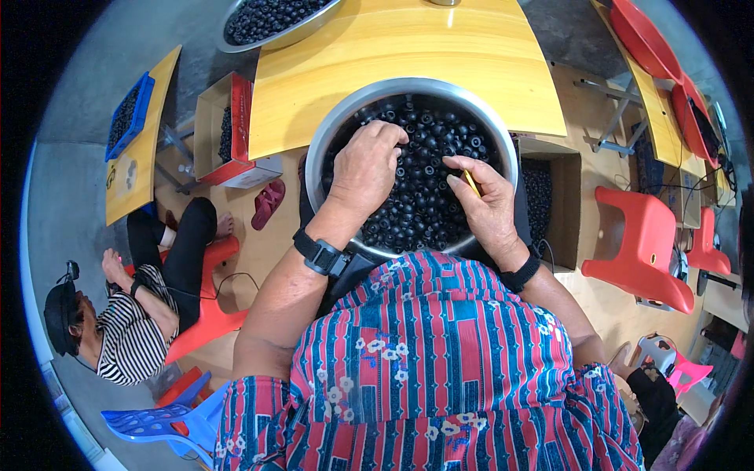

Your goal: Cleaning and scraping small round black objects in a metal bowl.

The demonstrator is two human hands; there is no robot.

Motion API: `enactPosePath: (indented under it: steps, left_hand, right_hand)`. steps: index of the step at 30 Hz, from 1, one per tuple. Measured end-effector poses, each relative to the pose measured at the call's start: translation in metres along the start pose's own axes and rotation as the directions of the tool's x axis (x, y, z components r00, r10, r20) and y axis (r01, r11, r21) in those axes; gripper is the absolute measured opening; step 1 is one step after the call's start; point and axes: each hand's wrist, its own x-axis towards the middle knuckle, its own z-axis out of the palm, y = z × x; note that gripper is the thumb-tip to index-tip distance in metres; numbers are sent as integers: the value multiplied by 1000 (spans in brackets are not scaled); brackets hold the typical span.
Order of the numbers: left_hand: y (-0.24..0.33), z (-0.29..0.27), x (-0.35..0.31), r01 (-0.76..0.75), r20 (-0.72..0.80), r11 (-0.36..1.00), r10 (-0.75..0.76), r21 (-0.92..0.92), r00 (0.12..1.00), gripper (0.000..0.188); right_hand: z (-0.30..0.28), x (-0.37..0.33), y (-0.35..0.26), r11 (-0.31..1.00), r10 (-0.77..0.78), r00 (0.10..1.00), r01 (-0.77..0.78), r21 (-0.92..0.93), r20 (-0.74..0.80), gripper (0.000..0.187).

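Note:
A large steel bowl [334, 129] full of small black round parts [428, 184] rests in front of me against a yellow table [408, 55]. My left hand [365, 169] lies palm-down in the pile, fingers curled into the parts near the bowl's top left; what it grips is hidden. My right hand [487, 204] hovers over the right side of the bowl and pinches a thin yellow stick [470, 182] between thumb and fingers. Both wrists wear black bands.
Another steel bowl [271, 23] of black parts sits at the table's far left. A cardboard box [558, 196] of parts stands right of my bowl. Red plastic chairs [640, 235] stand at right. A person in a striped shirt [133, 330] sits on a red stool at lower left.

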Motion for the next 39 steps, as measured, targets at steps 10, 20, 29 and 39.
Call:
enactPosePath:
  steps: [10,20,29,39]
  left_hand:
    - [27,-5,-39,573,546,47,-247,-818,801,30]
    - [17,16,-65,598,688,-487,-10,-637,726,25]
    - [23,15,-66,593,686,-494,-9,-636,728,21]
    - [15,21,-67,509,557,-483,52,-712,829,28]
  right_hand:
    - [3,-1,-6,980,-189,972,196,-39,140,31]
    - [5,-4,-16,966,-195,950,228,-118,244,28]
    - [5,0,-9,993,-119,944,109,48,307,26]
    - [-3,-2,-20,940,-226,939,280,-195,259,24]
